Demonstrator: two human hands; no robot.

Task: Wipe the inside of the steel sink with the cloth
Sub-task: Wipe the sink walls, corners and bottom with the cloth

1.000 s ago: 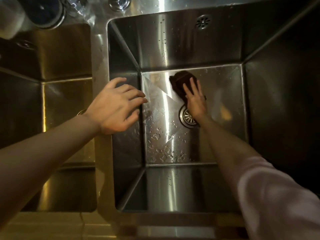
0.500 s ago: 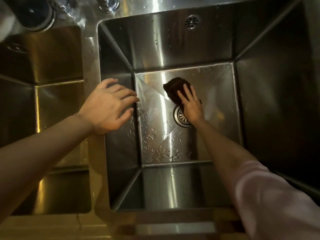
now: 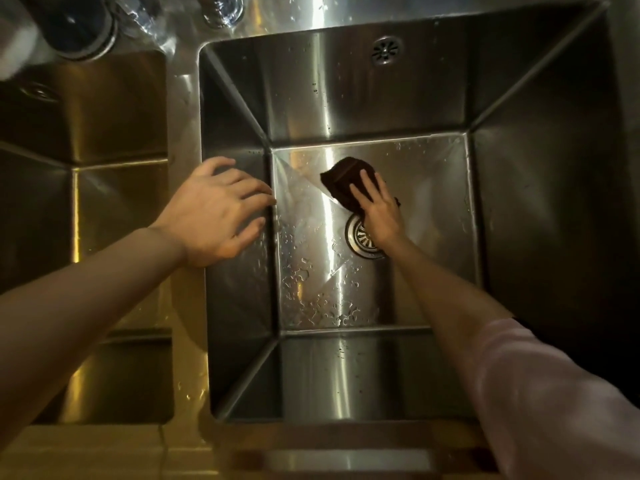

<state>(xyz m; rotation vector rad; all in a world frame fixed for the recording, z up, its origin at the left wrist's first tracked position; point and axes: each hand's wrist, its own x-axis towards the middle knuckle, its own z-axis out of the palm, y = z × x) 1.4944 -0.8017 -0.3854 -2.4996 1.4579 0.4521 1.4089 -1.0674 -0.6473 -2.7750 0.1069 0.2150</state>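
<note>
The deep steel sink (image 3: 346,98) fills the middle of the head view, its floor wet with droplets. A dark brown cloth (image 3: 343,180) lies on the floor just beyond the round drain (image 3: 358,237). My right hand (image 3: 379,213) presses flat on the cloth with fingers spread, and its wrist covers part of the drain. My left hand (image 3: 218,216) rests palm down on the steel divider at the sink's left rim, fingers apart, holding nothing.
A second, smaller basin (image 3: 86,209) lies to the left of the divider. Tap fittings (image 3: 221,8) and a dark round container (image 3: 79,26) stand at the back edge. An overflow hole (image 3: 386,50) sits in the sink's far wall. A wooden counter edge (image 3: 104,452) runs along the front.
The right hand and cloth have stayed on the sink floor beyond the drain, shifting only slightly. The left hand has kept its place on the divider. The camera has moved a little.
</note>
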